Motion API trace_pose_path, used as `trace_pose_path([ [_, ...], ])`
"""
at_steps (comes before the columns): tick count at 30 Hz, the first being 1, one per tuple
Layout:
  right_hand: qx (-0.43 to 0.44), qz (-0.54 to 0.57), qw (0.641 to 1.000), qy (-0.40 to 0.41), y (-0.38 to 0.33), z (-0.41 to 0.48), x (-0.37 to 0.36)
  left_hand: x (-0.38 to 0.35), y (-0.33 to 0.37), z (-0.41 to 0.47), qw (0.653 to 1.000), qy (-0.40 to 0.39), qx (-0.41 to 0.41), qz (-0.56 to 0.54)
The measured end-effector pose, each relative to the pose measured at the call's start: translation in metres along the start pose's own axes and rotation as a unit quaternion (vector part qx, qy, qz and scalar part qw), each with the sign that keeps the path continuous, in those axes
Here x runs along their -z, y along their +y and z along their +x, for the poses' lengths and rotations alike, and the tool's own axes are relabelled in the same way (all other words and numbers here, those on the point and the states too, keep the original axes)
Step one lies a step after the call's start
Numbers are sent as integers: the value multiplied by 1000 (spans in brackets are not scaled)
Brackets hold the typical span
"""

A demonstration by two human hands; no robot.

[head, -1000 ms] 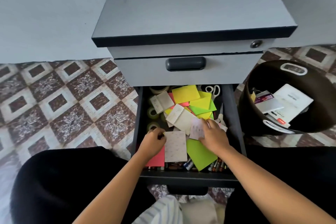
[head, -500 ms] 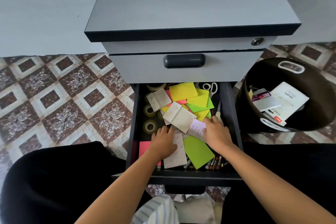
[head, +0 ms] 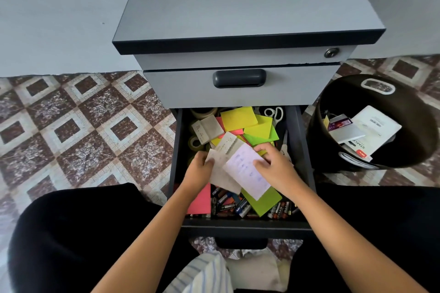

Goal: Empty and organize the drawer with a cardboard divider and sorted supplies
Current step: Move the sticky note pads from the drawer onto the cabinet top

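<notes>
Btm drawer (head: 238, 225) of the grey cabinet (head: 247, 7) is pulled out toward the person. The drawer above it, w/ a dark handle (head: 239, 78), is closed.

Open drawer contents are all mixed:
- Back centre: yellow sticky notes (head: 238, 118), w/ green ones just beside them.
- Back right corner: scissors (head: 276, 113).
- Along the left wall: tape rolls (head: 195, 144).
- White cards (head: 207, 128) lie partly over the tape.
- Front strip: loose batteries (head: 228, 204) in a heap.
- Front left: a pink pad (head: 201, 200).
- Front right: a big green sheet (head: 264, 200) lying over some batteries.

Both hands are inside the drawer, approx mid-way back.
- The left hand (head: 200, 171) has its fingers curled and grips the edge of a white paper slip (head: 222, 177).
- The right hand (head: 277, 169) pinches a 2nd white slip w/ blue writing (head: 247, 171) between thumb & fingers.
- The 2nd slip overlaps the 1st slip and the green sheet. The writing is too blurred to read.

Right of the cabinet, on the patterned tile floor (head: 83, 126), stands a round black bin (head: 416, 131) w/ white-rimmed handle cut-outs.
- In it are white boxes (head: 376, 126), one printed "STAPLE…" w/ a red label.
- There is also a flat pack w/ purple print.
- The bin sits just beside the cabinet's side, apart from the drawer.
</notes>
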State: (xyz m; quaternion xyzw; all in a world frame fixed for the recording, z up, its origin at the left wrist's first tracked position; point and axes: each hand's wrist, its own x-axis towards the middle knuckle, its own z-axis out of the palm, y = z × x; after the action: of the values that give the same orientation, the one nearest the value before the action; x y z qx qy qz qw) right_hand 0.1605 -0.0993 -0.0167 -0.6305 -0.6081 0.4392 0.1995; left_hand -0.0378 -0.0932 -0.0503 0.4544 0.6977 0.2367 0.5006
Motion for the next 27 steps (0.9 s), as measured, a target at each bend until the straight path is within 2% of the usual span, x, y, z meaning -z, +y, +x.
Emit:
trace_pose_path([
  [3, 31, -21, 999, -1, -6, 0, -15, -3, 5, 0, 988, -20, 59, -143],
  [6, 54, -65, 996, 35, -9, 4, -27, -8, 6, -4, 976, -62, 75, -197],
  [14, 84, -134, 987, 31, 2, 13, -43, -9, -7, -5, 985, -107, 54, -122],
  [19, 46, -192, 980, 9, 7, 28, -46, -8, -14, -4, 986, -84, 91, -114],
  [27, -20, -254, 967, 15, 15, 64, -48, -4, -26, -2, 986, -37, 138, -85],
])
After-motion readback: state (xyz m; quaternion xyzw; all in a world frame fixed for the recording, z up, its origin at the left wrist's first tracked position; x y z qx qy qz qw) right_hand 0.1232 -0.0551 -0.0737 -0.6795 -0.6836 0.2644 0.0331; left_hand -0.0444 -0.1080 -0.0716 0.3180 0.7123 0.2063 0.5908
